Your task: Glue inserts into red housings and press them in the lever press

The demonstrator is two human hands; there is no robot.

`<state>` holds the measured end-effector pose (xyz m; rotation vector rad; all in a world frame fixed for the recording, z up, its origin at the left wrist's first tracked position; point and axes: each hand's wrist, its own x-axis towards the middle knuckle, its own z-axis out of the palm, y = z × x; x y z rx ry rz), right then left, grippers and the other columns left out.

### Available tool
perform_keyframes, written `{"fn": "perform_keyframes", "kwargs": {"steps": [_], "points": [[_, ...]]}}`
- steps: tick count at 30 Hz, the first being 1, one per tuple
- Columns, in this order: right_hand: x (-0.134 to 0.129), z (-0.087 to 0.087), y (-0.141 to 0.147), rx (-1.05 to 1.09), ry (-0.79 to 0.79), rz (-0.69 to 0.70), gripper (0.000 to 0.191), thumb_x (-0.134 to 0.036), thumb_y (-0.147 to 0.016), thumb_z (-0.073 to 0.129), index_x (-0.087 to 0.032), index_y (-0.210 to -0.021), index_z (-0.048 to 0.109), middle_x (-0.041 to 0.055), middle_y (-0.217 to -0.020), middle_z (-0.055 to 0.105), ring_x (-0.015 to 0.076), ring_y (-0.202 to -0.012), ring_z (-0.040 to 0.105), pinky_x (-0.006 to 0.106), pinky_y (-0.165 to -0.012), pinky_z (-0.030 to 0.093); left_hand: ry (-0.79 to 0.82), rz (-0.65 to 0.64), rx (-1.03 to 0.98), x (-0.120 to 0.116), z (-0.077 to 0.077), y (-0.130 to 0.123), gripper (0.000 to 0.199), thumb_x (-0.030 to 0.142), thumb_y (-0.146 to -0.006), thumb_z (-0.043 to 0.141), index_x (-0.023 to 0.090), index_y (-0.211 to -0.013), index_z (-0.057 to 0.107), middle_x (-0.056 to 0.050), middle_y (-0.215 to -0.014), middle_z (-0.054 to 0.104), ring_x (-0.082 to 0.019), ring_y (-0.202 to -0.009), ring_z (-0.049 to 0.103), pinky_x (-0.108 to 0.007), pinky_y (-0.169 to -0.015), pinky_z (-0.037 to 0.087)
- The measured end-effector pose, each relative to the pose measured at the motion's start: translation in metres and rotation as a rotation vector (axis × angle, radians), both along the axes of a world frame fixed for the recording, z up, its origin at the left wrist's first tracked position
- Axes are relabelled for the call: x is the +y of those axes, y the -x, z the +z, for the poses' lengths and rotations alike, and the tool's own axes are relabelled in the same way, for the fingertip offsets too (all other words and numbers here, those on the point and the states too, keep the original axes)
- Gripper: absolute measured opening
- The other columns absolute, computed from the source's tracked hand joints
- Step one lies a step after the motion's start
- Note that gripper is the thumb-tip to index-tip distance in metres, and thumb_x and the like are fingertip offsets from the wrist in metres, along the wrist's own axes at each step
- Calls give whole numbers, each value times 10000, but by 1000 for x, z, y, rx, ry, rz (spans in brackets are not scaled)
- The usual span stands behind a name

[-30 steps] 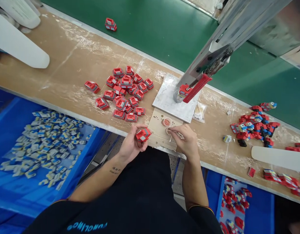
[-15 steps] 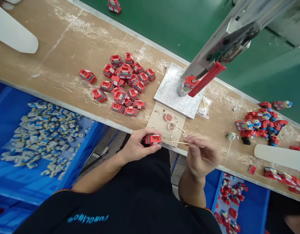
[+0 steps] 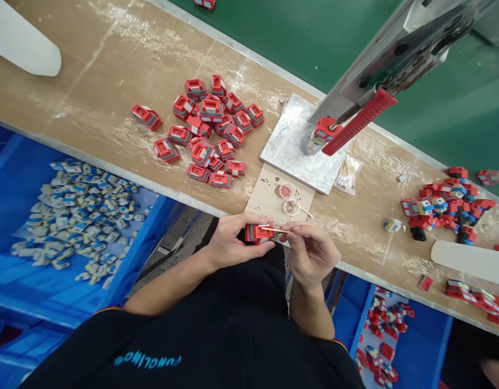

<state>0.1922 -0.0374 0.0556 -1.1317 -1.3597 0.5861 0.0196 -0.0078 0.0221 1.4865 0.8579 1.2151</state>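
Between thumb and fingers, my left hand [image 3: 233, 241] grips a red toy part [image 3: 255, 233] with its recess facing up. A thin stick [image 3: 275, 230] is pinched in my right hand [image 3: 313, 251], its tip at the recess of that part. Just beyond my hands, two small round cups, one with reddish contents [image 3: 285, 190] and a paler one [image 3: 291, 207], stand on a piece of cardboard [image 3: 260, 195]. Another stick leans by the paler cup. Many similar red parts [image 3: 211, 109] lie piled on the table to the left.
A metal press with a red handle [image 3: 359, 121] rises from a metal plate [image 3: 292, 173]. Beside it lies a bag of sticks [image 3: 347, 174]. Red and blue toys [image 3: 447, 205] are heaped at right. Blue bins [image 3: 147, 237] flank my body. A person's hand shows at lower right.
My right hand has moved left, bringing the stick's tip to the red part. My left hand still holds the part. The view has shifted slightly.
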Motion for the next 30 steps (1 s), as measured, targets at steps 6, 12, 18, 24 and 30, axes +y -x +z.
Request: {"fn": "perform_keyframes", "kwargs": {"steps": [6, 12, 18, 24, 30], "points": [[1, 2, -1, -100, -65, -21, 182, -136, -1012, 709, -278, -1110, 767, 22, -876, 840, 213, -729, 829, 325, -582, 709, 4, -20, 30, 0, 1, 1, 319, 308, -834, 924, 178, -1092, 789, -123, -1041, 881, -242, -913, 866, -314, -856, 701], [-4, -1, -5, -154, -73, -62, 213, -114, -1000, 716, -284, -1113, 773, 16, -872, 837, 217, -725, 831, 327, -565, 704, 10, -11, 48, 1, 1, 2, 309, 324, -827, 926, 183, -1071, 797, -117, -1011, 880, -235, -870, 861, -302, -813, 692], [8, -3, -47, -201, -83, -241, 92, -186, -1001, 741, -268, -1007, 783, 11, -854, 805, 167, -668, 773, 282, -527, 617, 69, 25, 59, 2, -1, 7, 291, 342, -822, 923, 190, -1031, 790, -104, -981, 880, -205, -772, 840, -258, -717, 661], [32, -15, -73, -594, 76, -65, 134, -243, -1030, 699, -268, -957, 810, 46, -915, 848, 206, -801, 804, 342, -697, 667, 188, 79, 103, 6, -7, 14, 369, 372, -783, 946, 205, -1038, 738, -98, -1018, 876, -222, -813, 845, -278, -737, 672], [37, -19, -66, -681, 83, 75, 174, -209, -1047, 672, -267, -1002, 829, 49, -976, 864, 195, -878, 821, 322, -803, 675, 70, 49, 87, 5, -11, 18, 313, 276, -838, 921, 228, -1086, 735, -87, -1160, 873, -234, -956, 865, -290, -836, 700]]}}
